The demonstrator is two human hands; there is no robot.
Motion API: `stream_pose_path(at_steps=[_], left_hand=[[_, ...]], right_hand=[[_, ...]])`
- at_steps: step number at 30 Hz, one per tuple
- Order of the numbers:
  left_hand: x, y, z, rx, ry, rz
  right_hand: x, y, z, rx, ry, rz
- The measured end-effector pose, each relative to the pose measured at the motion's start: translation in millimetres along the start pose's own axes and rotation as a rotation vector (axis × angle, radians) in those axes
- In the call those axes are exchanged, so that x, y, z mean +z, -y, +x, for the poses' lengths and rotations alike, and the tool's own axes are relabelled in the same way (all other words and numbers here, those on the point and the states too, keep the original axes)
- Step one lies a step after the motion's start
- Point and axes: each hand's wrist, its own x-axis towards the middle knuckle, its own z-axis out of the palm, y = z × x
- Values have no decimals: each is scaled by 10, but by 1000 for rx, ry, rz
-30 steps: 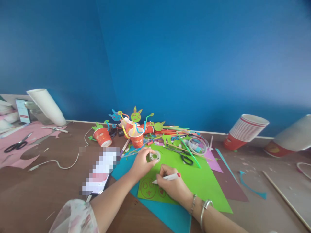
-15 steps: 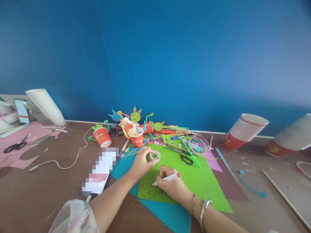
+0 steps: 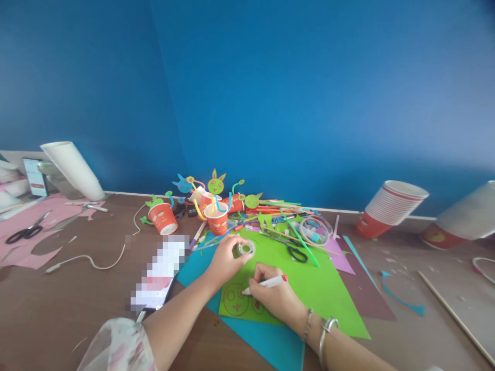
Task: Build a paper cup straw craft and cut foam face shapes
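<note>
In my right hand (image 3: pixel 274 292) is a white marker (image 3: pixel 274 281) with a red end, its tip on the green paper (image 3: pixel 317 293). Under the tip lies a red-drawn round face (image 3: pixel 236 301) with circles for eyes and a small mouth; a smaller drawing (image 3: pixel 258 306) beside it is partly covered by my right hand. My left hand (image 3: pixel 229 259) curls its thumb and fingers around a small clear tape roll (image 3: pixel 246 248), resting it on the green paper. Blue paper (image 3: pixel 266 340) sticks out beneath the green sheet. Black-handled scissors (image 3: pixel 297 254) lie just beyond my hands.
A phone (image 3: pixel 160 273) lies left of my left arm. Decorated red paper cups (image 3: pixel 217 219) and a heap of coloured straws (image 3: pixel 274 208) stand behind the paper. Stacked paper cups (image 3: pixel 392 208) are at the right. Pink paper (image 3: pixel 31 221) with another pair of scissors (image 3: pixel 29 232) lies far left.
The marker tip shifts only very slightly over the drawn face's right eye. My left hand stays on the tape roll in the same place.
</note>
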Motion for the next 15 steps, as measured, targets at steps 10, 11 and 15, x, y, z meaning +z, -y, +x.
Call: stream_pose_path(at_steps=[10,11,15], left_hand=[[13,41,-1,13,1,-14],[14,43,-1,14,2,-13],[16,42,1,11,2,-3]], right_hand=[[12,-18,5,11,-10,15],[11,-17,1,11,-9,8],[11,-16,-3,1,-2,15]])
